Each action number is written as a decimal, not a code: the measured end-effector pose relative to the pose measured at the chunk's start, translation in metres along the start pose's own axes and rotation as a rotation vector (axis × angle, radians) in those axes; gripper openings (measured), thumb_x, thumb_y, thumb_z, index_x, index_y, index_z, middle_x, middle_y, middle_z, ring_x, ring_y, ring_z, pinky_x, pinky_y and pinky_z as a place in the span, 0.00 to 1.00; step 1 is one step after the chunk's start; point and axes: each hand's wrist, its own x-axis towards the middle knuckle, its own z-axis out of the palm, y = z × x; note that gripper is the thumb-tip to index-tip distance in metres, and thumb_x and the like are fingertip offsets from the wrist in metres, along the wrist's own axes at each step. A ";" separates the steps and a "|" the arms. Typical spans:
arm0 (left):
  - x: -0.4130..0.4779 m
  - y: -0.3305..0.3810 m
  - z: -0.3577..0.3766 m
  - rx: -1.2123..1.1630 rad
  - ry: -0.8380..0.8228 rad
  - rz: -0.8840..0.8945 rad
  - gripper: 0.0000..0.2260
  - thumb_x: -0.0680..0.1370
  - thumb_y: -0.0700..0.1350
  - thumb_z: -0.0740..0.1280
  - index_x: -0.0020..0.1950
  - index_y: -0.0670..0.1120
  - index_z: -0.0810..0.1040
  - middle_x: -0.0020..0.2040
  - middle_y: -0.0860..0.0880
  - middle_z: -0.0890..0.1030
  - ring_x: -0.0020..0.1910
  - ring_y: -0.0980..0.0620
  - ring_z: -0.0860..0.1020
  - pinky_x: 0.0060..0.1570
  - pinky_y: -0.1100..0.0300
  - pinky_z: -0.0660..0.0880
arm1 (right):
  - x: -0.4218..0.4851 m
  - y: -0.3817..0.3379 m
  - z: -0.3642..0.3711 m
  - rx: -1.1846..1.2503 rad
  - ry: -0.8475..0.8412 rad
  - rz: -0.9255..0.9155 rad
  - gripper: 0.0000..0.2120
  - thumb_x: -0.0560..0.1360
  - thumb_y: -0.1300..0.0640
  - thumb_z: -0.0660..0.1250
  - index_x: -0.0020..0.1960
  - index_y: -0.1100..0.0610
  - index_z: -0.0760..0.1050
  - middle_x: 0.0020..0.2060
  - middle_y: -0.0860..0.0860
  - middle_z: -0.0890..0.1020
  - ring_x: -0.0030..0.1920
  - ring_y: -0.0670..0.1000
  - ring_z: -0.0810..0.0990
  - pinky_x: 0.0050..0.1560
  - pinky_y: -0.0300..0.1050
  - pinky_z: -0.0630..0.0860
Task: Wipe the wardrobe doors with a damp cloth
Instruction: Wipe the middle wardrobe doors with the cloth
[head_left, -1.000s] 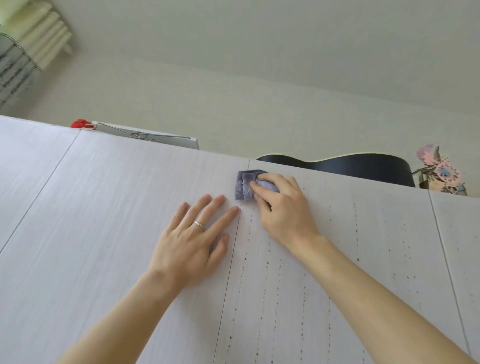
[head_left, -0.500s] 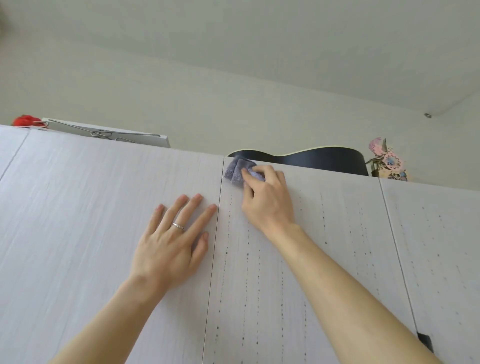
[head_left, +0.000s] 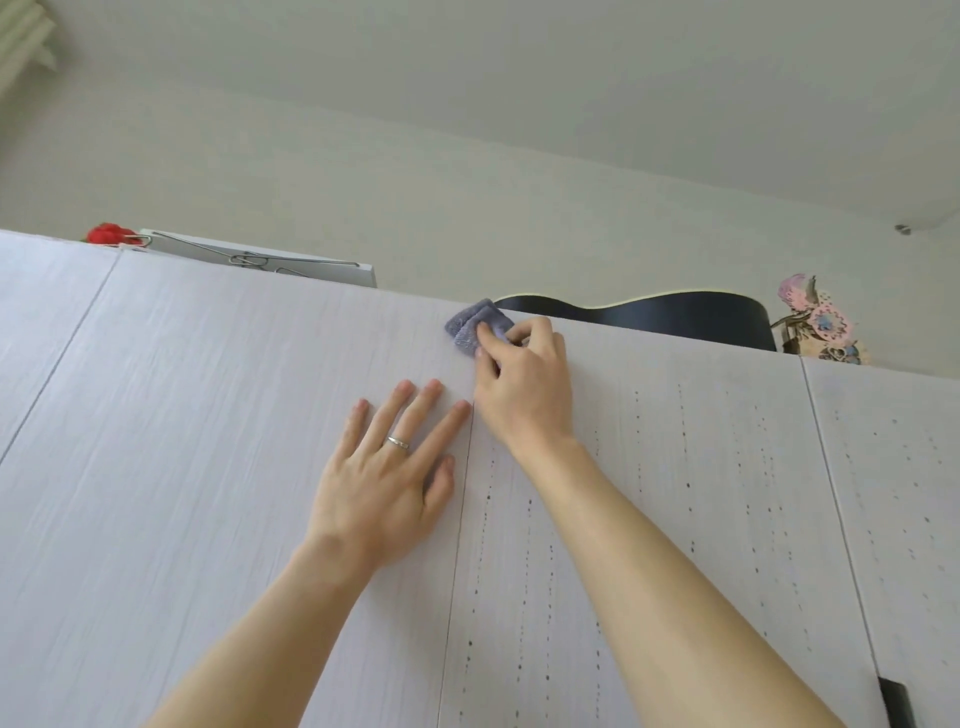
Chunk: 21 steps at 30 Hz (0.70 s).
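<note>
The pale wood-grain wardrobe doors (head_left: 218, 447) fill the lower view, seen from below. My right hand (head_left: 524, 384) grips a folded purple-grey cloth (head_left: 475, 325) and presses it against the top edge of the doors, right at the seam between two panels. My left hand (head_left: 387, 467), wearing a ring, lies flat with fingers spread on the door just left of that seam. The door under my right arm (head_left: 675, 493) carries vertical rows of small dark dots.
On top of the wardrobe lie a black guitar body (head_left: 675, 314), a white board with metal wire (head_left: 260, 260), a red object (head_left: 106, 234) at the left and a pink decorated ornament (head_left: 818, 325) at the right. A dark handle (head_left: 896, 701) shows at lower right.
My right hand has slid the cloth up to the doors' top edge, over the seam. My left hand stays flat beside the seam. The view has shifted.
</note>
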 end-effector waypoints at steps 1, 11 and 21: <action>0.000 -0.002 0.000 -0.005 0.000 0.004 0.24 0.81 0.53 0.54 0.78 0.54 0.68 0.77 0.47 0.68 0.77 0.43 0.66 0.74 0.38 0.63 | 0.006 -0.002 -0.001 0.007 -0.037 0.016 0.14 0.80 0.55 0.65 0.63 0.49 0.81 0.50 0.52 0.73 0.52 0.57 0.71 0.48 0.47 0.74; 0.002 -0.002 -0.001 -0.036 0.016 0.001 0.24 0.81 0.54 0.55 0.77 0.55 0.69 0.77 0.49 0.69 0.76 0.45 0.66 0.74 0.41 0.61 | 0.028 -0.001 -0.006 0.010 -0.109 0.085 0.15 0.82 0.53 0.62 0.67 0.48 0.78 0.55 0.52 0.72 0.56 0.57 0.70 0.58 0.47 0.72; -0.005 0.001 0.001 -0.057 0.027 -0.030 0.23 0.81 0.53 0.55 0.77 0.55 0.70 0.77 0.49 0.69 0.76 0.44 0.67 0.74 0.40 0.61 | 0.008 0.073 -0.047 -0.040 0.122 0.270 0.15 0.79 0.58 0.66 0.64 0.49 0.81 0.51 0.50 0.72 0.53 0.58 0.74 0.51 0.43 0.69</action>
